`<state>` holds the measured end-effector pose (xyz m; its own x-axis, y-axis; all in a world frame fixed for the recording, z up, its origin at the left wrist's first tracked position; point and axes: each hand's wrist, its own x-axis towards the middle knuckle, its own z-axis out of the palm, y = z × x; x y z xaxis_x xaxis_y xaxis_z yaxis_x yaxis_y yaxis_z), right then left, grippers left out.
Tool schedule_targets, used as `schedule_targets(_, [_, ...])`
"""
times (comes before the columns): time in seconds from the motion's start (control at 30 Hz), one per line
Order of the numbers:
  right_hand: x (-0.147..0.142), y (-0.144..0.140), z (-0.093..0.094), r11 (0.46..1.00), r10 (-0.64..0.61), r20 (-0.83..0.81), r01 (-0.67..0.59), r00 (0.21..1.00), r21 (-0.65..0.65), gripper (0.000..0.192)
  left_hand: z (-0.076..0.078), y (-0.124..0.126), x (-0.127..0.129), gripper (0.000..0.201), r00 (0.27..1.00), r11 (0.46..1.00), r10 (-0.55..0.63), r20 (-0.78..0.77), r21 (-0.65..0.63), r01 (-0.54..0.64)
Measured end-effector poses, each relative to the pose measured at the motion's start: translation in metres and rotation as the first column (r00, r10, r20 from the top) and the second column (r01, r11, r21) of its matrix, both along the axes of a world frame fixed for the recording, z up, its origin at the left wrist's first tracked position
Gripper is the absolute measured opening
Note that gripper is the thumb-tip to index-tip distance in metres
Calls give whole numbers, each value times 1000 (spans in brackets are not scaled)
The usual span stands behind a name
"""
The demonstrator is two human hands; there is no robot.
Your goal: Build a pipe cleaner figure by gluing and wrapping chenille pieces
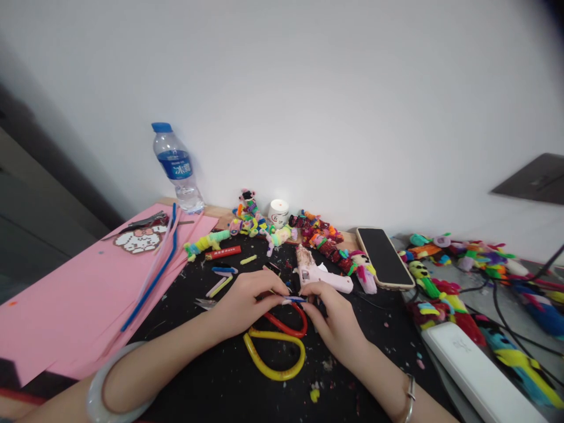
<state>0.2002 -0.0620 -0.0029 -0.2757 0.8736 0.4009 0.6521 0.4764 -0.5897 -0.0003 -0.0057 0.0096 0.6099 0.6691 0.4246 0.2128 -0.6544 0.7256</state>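
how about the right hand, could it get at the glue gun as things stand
Probably yes: the glue gun lies just beyond the right hand with nothing apparent between, though that hand pinches a small blue piece.

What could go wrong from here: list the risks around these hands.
The scissor blades stick out beside the left hand, which could get nicked if it slides back.

The glue gun lies just beyond the right hand; if it is hot, which the picture can't show, it might burn a knuckle.

The water bottle stands right by the pink paper, so a bump might topple it onto the sheets.
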Motion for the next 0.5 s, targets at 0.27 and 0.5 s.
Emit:
schedule_targets(0.27, [-2, 1, 2, 1000, -8, -56, 7, 998, -24, 15, 0, 1, 2, 9, 1000, 1000, -18, 25, 10, 17])
schedule_targets(0.5, [-2, 0, 3, 999, 9, -72, -11, 997, -36, 13, 0, 0, 0, 10, 998, 999, -35, 44, 22, 34])
